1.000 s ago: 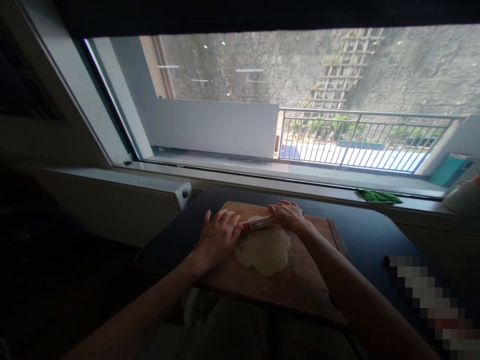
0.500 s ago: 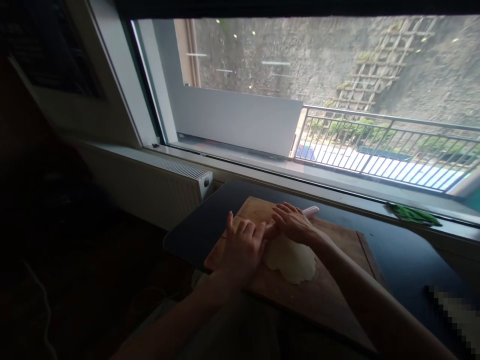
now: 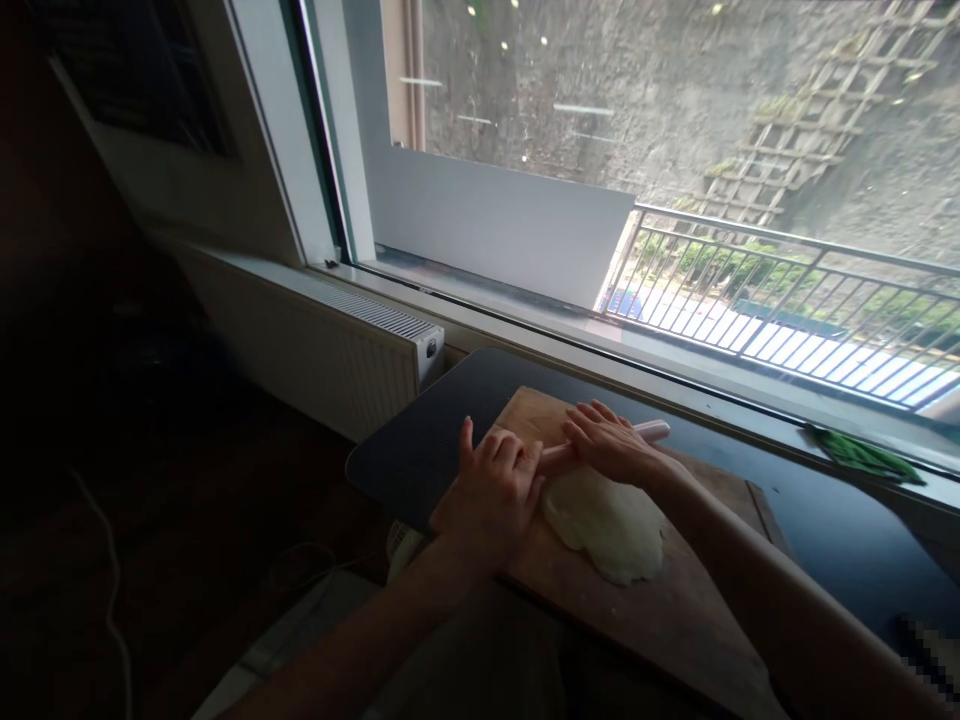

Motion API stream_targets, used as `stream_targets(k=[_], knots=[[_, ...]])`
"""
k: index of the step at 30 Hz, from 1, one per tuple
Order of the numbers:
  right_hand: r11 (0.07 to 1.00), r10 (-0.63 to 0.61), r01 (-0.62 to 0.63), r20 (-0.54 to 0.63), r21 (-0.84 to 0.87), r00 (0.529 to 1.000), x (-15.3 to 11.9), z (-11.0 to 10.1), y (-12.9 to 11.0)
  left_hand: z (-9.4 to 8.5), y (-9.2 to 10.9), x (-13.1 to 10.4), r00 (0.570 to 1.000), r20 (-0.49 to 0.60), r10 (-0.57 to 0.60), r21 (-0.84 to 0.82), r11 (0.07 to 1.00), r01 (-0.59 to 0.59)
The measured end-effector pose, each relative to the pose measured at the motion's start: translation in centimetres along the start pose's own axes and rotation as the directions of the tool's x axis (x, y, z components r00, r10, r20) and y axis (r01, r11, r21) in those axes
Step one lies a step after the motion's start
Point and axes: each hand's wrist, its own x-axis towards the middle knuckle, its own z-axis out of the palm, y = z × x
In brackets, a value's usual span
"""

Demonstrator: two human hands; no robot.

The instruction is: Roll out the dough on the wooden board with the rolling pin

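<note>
A pale rolling pin (image 3: 559,459) lies aslant over the far edge of a flat, uneven sheet of dough (image 3: 611,525). My left hand (image 3: 499,480) is closed about the pin's near end, fingers curled and one finger sticking up. Palm down, my right hand (image 3: 615,440) rests across the pin with fingers stretched out, and the far tip of the pin shows beyond it. Under the dough is a wooden board (image 3: 559,575). My right forearm covers part of the board.
The board lies on a dark table (image 3: 420,425) with rounded corners by a large window. A white radiator (image 3: 360,340) stands to the left. On the windowsill is a green cloth (image 3: 862,455). A dark-edged, pixelated object (image 3: 930,645) sits at the lower right.
The view has shifted, so the scene sits slightly to the right. More of the dough shows on the near side of the pin. Both hands stay on the pin.
</note>
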Motion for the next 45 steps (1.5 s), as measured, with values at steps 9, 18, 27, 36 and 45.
stream_targets(k=[9,18,27,36,45], knots=[[0.998,-0.022,0.024,0.02,-0.066,1.0,5.0,-1.0,-3.1,-0.4,-1.9,-0.6,0.996,-0.005,-0.087,0.06,0.994,0.087],[1.0,-0.013,0.013,-0.055,-0.001,0.998,0.5,0.3,-2.2,-0.9,0.8,-2.2,0.999,-0.035,-0.027,-0.022,0.999,0.026],[1.0,0.017,-0.015,-0.105,0.016,0.994,4.0,-0.1,-4.6,-1.0,-1.0,-1.7,0.994,-0.002,-0.108,-0.01,0.994,0.108],[0.999,-0.014,0.02,-0.135,0.044,0.991,2.1,0.5,-3.8,-0.9,0.1,-2.0,0.997,-0.015,-0.079,-0.046,0.996,0.078],[0.997,-0.015,0.027,-0.168,0.07,0.986,1.0,0.7,-3.4,-0.8,-0.3,-1.8,0.997,0.012,-0.074,-0.055,0.996,0.075]])
